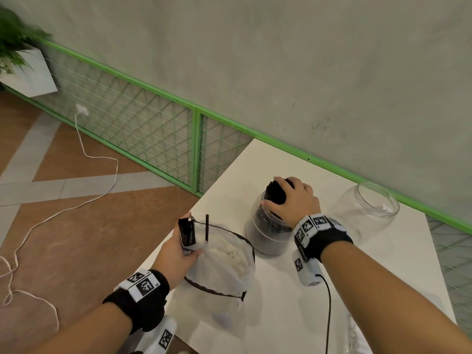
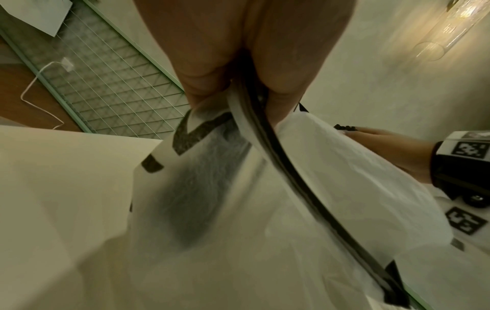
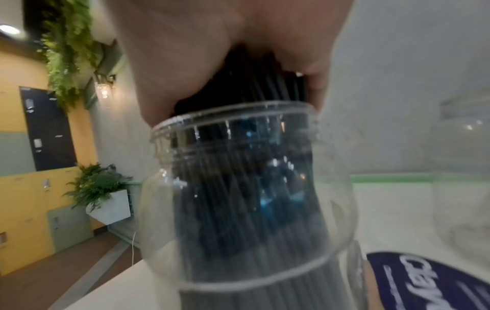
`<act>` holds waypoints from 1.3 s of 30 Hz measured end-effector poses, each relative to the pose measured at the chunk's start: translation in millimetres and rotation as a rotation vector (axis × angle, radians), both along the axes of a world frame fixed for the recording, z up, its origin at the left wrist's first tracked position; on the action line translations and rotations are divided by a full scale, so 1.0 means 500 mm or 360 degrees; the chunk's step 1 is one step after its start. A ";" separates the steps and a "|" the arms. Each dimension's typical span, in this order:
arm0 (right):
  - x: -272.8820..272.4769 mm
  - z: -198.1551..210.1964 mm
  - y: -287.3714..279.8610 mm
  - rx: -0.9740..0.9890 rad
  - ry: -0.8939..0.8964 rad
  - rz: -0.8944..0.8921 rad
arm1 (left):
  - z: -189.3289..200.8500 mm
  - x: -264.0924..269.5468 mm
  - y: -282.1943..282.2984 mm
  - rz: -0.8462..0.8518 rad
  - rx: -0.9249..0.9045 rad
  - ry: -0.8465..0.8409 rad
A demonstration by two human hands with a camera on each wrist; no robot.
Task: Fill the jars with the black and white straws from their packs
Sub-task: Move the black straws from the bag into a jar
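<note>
A clear jar point(image 1: 268, 226) packed with black straws point(image 1: 275, 192) stands mid-table. My right hand point(image 1: 288, 200) curls over the straw tops at its mouth; the right wrist view shows the jar point(image 3: 238, 188) and straws point(image 3: 252, 90) under my fingers. My left hand point(image 1: 184, 241) pinches the rim of a translucent, black-edged straw pack point(image 1: 224, 261) together with a few black straws point(image 1: 187, 232); one more straw point(image 1: 207, 227) stands upright in the pack. The left wrist view shows the pack point(image 2: 265, 188) hanging from my left hand point(image 2: 238, 88). A second clear jar point(image 1: 367, 210) stands empty to the right.
The white table point(image 1: 357, 290) ends just left of the pack, with floor below. A green-framed mesh fence point(image 1: 143, 129) and a grey wall run behind. A white cable point(image 1: 84, 149) lies on the floor. A black wire point(image 1: 328, 315) trails from my right wrist.
</note>
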State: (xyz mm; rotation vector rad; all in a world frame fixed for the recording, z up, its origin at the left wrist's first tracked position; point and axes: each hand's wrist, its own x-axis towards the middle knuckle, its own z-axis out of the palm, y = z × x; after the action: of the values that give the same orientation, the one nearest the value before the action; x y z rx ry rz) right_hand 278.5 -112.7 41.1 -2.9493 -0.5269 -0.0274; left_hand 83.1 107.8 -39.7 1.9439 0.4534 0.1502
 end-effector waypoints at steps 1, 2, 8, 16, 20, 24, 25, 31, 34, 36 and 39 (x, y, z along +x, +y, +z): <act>-0.002 -0.002 -0.002 0.0096 -0.0043 -0.0017 | -0.002 0.001 0.001 0.0004 -0.0001 0.0000; -0.004 -0.006 -0.003 0.0201 -0.0083 -0.0022 | -0.004 0.001 0.001 0.0006 -0.0004 -0.0003; 0.006 0.007 -0.012 0.0680 -0.0228 0.0004 | 0.004 -0.001 -0.001 -0.0002 -0.0005 -0.0020; 0.003 0.010 -0.027 0.0317 -0.0133 0.0045 | 0.002 -0.003 -0.001 0.0000 -0.0014 -0.0023; -0.004 0.014 -0.023 0.0263 0.0003 0.0072 | -0.001 -0.003 -0.002 0.0003 -0.0017 -0.0023; -0.003 -0.010 -0.022 0.0157 -0.0070 0.0119 | 0.001 -0.005 -0.005 0.0005 -0.0012 -0.0021; 0.001 -0.010 -0.023 0.0286 -0.0105 0.0107 | 0.002 -0.006 -0.005 0.0006 -0.0016 -0.0021; 0.017 -0.018 -0.038 0.0523 -0.0051 0.0176 | 0.000 -0.010 -0.003 0.0016 -0.0024 -0.0038; -0.004 -0.005 -0.036 0.0341 -0.0067 0.0027 | -0.001 -0.010 -0.005 0.0007 -0.0027 -0.0049; -0.037 0.012 -0.037 0.0503 -0.0258 0.0031 | -0.001 -0.011 -0.005 -0.0003 -0.0035 -0.0054; -0.118 0.021 -0.033 0.0929 -0.0536 0.0297 | -0.001 -0.015 -0.006 -0.0018 -0.0038 -0.0067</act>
State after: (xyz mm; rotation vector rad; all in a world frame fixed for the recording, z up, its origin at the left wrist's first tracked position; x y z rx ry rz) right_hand 219.5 -129.2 51.4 -2.3221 -0.6937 -0.5627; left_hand 75.5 104.8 -40.2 1.9162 0.4145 0.1771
